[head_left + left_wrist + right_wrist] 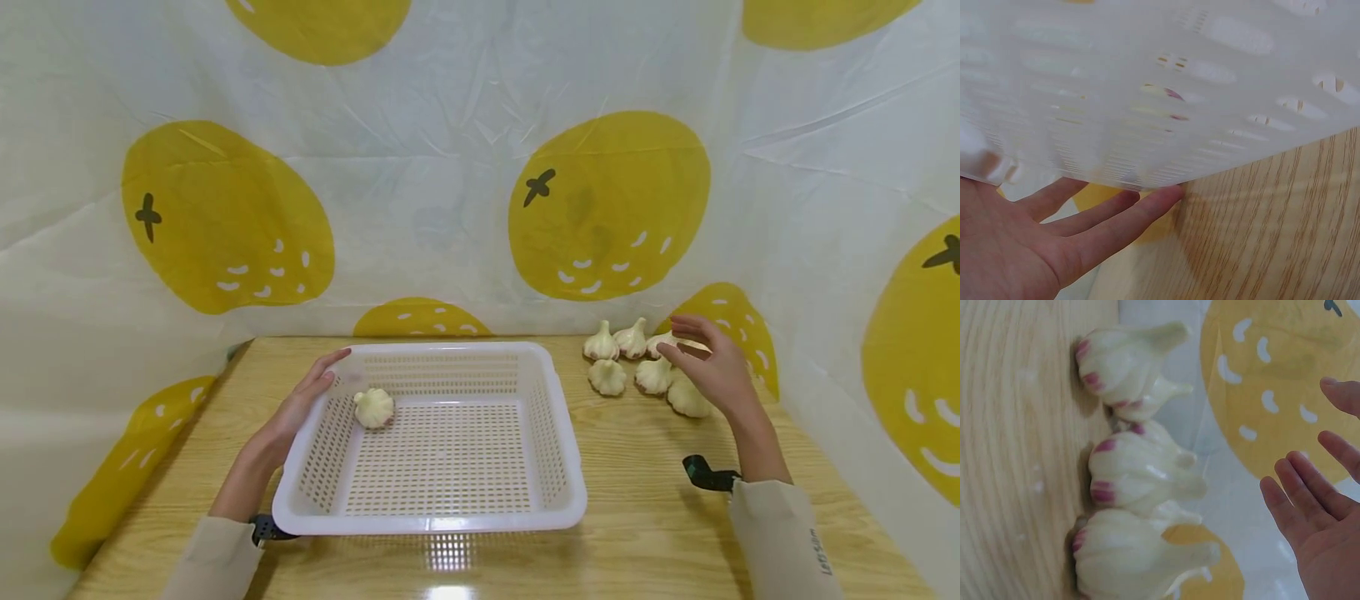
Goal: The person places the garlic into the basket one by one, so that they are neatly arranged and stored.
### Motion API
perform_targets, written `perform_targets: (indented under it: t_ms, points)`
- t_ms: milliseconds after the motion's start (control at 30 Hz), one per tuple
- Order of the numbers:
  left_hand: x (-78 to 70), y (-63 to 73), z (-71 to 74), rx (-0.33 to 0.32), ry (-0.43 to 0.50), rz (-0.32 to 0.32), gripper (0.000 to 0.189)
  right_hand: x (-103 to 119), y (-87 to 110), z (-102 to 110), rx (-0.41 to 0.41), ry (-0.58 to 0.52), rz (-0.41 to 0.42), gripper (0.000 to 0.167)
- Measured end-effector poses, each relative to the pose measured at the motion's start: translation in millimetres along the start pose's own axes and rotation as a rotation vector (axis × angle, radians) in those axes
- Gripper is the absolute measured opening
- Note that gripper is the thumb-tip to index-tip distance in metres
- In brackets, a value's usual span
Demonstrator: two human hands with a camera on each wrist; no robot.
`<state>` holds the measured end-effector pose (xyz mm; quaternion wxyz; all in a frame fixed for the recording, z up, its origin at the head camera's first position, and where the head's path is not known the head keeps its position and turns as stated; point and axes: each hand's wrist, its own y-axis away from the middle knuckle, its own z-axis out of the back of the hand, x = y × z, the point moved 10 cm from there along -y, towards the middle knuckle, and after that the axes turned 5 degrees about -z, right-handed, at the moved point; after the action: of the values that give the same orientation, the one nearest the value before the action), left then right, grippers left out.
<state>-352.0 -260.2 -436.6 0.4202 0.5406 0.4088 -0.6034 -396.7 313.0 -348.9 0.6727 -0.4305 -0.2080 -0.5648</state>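
L hand (295, 410): gripped L side of the white basket (442, 524) nr its back corner; thumb was at the rim, fingers reached along the outer wall, as the L wrist cam showed.
R hand (716, 365): held nothing; fingers apart w/ a loose bend, thumb away from them. Was up by the R end of the loose garlic (653, 378); R wrist cam showed a gap betw. fingertips & bulbs.
Loose garlic: 6 pale bulbs visible in head view, grouped close tog. R of the basket, twd back of table, approx. 2 rows of 3. Bulbs at R end were partly hidden behind R hand. Purple-pink marks nr the bases, seen best in R wrist cam.
Basket: rect., plastic, slotted walls & floor; L of ctr on the table (630, 500). Couldn't tell if its whole base sat flat.
Basket bulb (374, 408): 1 garlic on basket floor, nr L wall, twd back, tipped w/ stem pointing L.
Wrists: black strap (273, 529) on L, dark device (705, 473) on R.
Sleeves (780, 533): beige; R one had small dark lettering.
Table: light wood grain, bright reflection in front of basket.
Backdrop (450, 225): white sheet w/ big yellow fruit prints, some w/ dark stem marks & white flecks.
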Motion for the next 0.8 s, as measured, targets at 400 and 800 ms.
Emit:
perform_targets:
  t_ms: [400,800]
  points:
    - [-2.9,0.1,-1.0,0.018,0.004,-0.021,0.055,-41.9,-1.3,19.5,-0.022,0.02,-0.047,0.059]
    - [-1.4,-0.2,-1.3,0.028,0.03,-0.03,0.057,-70.8,5.8,18.2,0.108,-0.011,-0.113,0.055]
